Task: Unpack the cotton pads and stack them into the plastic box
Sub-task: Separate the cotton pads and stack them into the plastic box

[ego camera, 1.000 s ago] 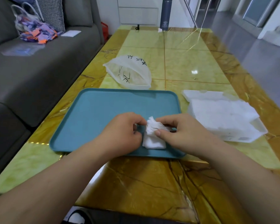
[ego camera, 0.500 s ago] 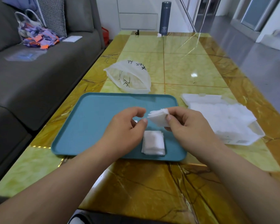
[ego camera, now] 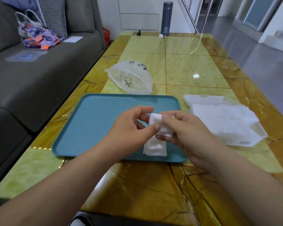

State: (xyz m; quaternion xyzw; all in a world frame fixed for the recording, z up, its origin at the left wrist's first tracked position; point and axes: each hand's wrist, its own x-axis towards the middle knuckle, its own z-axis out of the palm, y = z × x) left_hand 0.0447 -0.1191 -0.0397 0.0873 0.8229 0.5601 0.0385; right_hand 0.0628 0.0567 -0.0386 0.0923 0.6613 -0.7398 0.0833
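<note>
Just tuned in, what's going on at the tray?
A person holds a small bunch of cotton pads above the teal tray: the right hand grips it, the left hand pinches its edge. Another small stack lies on the tray below. The open plastic box, right of the tray, already holds pads.
</note>
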